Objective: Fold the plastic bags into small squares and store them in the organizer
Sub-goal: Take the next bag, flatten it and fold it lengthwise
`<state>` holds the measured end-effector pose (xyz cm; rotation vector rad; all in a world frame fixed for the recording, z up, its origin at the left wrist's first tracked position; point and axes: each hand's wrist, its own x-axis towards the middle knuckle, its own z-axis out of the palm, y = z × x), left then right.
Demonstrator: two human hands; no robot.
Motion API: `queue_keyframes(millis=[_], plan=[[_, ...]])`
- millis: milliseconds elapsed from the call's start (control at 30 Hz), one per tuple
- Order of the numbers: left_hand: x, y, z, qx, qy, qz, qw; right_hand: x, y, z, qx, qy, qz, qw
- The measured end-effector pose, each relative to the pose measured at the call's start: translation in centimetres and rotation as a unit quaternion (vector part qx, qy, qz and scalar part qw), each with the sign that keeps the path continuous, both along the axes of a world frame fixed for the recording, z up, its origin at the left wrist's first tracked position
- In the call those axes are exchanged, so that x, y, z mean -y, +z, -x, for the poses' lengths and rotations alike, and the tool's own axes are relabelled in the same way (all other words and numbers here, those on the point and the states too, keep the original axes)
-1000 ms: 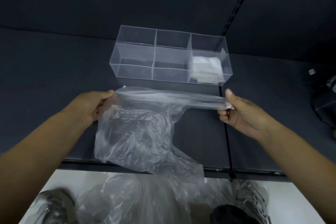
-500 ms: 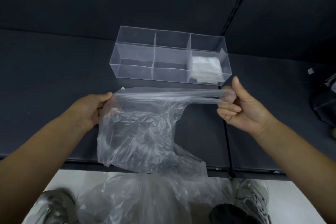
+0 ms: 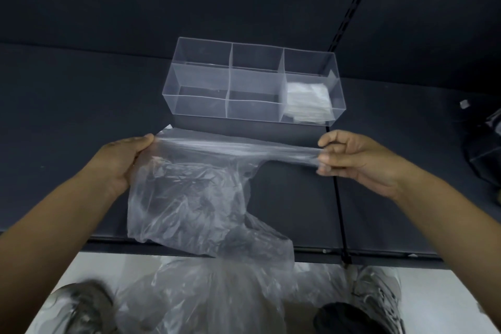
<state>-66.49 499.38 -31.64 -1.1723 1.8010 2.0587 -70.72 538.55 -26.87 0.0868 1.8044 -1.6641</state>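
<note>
Pinched taut by left hand (image 3: pixel 122 163) and right hand (image 3: pixel 355 160), the plastic bag (image 3: pixel 189 198) blurs into loose plastic (image 3: pixel 217 301) at six o'clock; organizer (image 3: pixel 254 81) at twelve on the dark shelf (image 3: pixel 81 116).

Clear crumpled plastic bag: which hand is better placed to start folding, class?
Right hand, probably: it pinches the thin stretched end of the clear plastic bag, free to swing across; left hand grips the bulk.

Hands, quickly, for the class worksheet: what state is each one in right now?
Left hand: closed, gripping the left end of the clear plastic bag.
Right hand: closed, pinching the bag's stretched right end.
</note>
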Motion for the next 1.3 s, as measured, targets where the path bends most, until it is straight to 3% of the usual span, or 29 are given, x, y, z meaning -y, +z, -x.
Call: queue_keyframes(millis=[133,200,267,333,433,500,567,767,1033,1300], plan=[[-1.0,-0.1,0.1,-0.022,-0.008,0.035,0.999,0.4,-1.4,1.2,-0.077,-0.141,-0.094,0.982],[-1.6,0.0,0.3,-0.039,0.020,0.053,0.998,0.3,-2.2,1.8,-0.169,-0.208,-0.186,0.945],[-1.9,0.4,0.3,-0.043,0.036,0.058,0.997,0.4,-2.2,1.3,-0.259,-0.220,-0.276,0.899],[-1.7,0.9,-0.3,-0.029,0.008,0.028,0.999,0.6,-1.8,-0.2,-0.288,-0.168,-0.269,0.903],[-0.6,1.1,-2.6,0.001,-0.059,-0.041,0.997,1.5,-1.0,-4.6,-0.201,0.055,-0.193,0.959],[-0.4,1.3,-4.6,0.040,-0.079,-0.080,0.993,1.9,-1.2,-7.2,-0.159,0.183,-0.200,0.949],[-1.0,1.5,-6.4,0.059,-0.082,-0.105,0.989,2.3,-2.0,-8.9,-0.172,0.218,-0.218,0.935],[-2.8,1.6,-8.9,0.064,-0.059,-0.090,0.992,2.7,-2.9,-8.3,-0.202,0.202,-0.225,0.932],[-2.8,0.9,-9.1,0.033,0.002,0.013,0.999,-1.4,-1.8,-5.9,-0.129,0.164,-0.204,0.957],[-3.5,1.3,-11.0,0.026,-0.040,0.040,0.998,-2.5,-2.6,-6.6,-0.056,-0.048,-0.187,0.980]])
